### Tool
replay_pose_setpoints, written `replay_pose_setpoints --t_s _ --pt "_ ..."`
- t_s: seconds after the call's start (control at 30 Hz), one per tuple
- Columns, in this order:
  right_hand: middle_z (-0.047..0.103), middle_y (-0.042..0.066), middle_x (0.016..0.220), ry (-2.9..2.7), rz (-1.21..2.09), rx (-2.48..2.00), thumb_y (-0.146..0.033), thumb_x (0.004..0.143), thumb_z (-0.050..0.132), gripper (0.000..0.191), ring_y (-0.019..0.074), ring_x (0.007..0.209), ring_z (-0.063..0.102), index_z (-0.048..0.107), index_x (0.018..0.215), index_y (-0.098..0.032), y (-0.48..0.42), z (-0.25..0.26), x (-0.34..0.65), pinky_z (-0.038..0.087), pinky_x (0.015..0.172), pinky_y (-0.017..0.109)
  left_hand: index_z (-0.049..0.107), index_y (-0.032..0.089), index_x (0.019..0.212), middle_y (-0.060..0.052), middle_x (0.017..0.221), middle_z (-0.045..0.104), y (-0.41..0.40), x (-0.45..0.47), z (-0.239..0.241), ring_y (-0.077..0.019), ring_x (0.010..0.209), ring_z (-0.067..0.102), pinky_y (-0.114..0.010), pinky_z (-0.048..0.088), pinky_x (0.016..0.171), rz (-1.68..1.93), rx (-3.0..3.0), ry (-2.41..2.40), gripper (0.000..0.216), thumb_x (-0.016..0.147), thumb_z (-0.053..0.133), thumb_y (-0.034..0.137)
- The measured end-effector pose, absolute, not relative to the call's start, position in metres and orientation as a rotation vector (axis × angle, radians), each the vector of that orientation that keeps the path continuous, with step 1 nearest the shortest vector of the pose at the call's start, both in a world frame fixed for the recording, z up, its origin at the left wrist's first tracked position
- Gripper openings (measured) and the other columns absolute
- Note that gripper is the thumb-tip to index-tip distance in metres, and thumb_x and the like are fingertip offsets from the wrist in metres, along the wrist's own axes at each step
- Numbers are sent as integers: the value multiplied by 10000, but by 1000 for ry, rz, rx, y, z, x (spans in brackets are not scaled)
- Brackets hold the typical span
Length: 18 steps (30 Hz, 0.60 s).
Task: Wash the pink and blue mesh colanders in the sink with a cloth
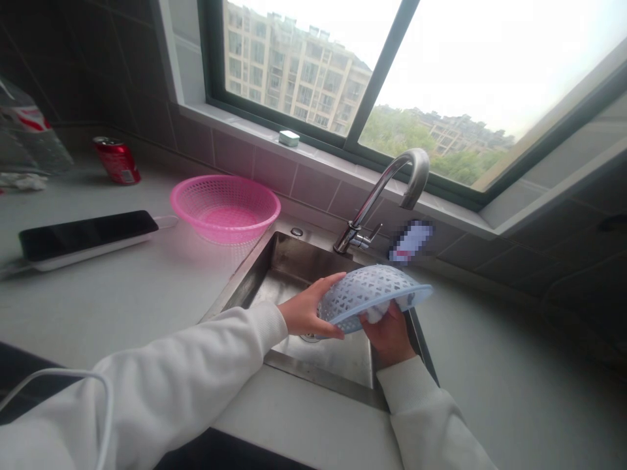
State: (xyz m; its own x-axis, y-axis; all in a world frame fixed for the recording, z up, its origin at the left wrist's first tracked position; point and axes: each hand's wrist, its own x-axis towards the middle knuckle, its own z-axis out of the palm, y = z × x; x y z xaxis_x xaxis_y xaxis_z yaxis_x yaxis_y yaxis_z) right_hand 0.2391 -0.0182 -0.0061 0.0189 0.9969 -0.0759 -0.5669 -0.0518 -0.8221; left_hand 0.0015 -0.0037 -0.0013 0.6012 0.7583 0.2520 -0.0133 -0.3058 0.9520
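A pale blue plastic basket [367,290] with cut-out holes is tilted over the steel sink [337,369], its underside up and its open side turned down towards me. My left hand [313,308] grips its left edge, thumb below the rim and fingers on the outer wall. From below, my right hand [392,336] reaches into the basket's open side. Bunched in it is a white cloth [377,313], pressed to the inside; the basket hides some of those fingers. Behind the basket stands the chrome tap [416,179]; no water shows at its spout.
A pink perforated basket [220,233] stands left of the sink. Further left are a black-screened device [88,236] with a cable, a red can [116,161] and a clear bottle [36,140]. A blurred-out item [411,241] leans behind the sink. A small box [289,138] sits on the windowsill.
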Motion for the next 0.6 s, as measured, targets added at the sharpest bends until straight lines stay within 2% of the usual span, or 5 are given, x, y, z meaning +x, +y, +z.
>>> replay_pose_setpoints --t_s 0.17,0.3,0.37,0.5,0.6 --pt "823 -5 1045 -786 1426 -812 -317 651 942 403 255 1005 756 760 1009 -290 -20 -10 227 640 933 421 358 294 1608 -156 1574 434 -5 3 2 -421 1459 425 -587 299 1247 934 1740 662 1222 554 964 419" --pt "822 8 1020 -757 1508 -799 -443 771 847 331 257 995 758 746 1050 -296 -17 -8 238 666 704 351 364 299 1602 -149 1549 450 -5 4 5 -414 1456 425 -592 283 1260 942 1765 672 1205 559 957 412" --pt "823 -3 1010 -763 1516 -801 -479 783 830 327 244 986 757 740 1047 -308 -16 -7 244 661 669 322 354 288 1608 -155 1550 445 -5 4 5 -413 1452 430 -594 292 1258 924 1773 674 1217 558 956 418" --pt "828 -11 1027 -799 1489 -820 -442 684 917 420 244 1066 744 741 1041 -308 -18 -11 238 652 891 369 356 310 1610 -136 1540 459 -5 5 2 -413 1445 444 -591 300 1259 936 1778 654 1228 549 965 413" --pt "831 -8 986 -801 1459 -844 -390 633 953 501 257 1055 753 748 1083 -305 -20 -16 230 618 987 412 362 319 1611 -131 1544 463 -4 5 0 -424 1461 429 -591 284 1267 952 1772 648 1258 522 984 407"
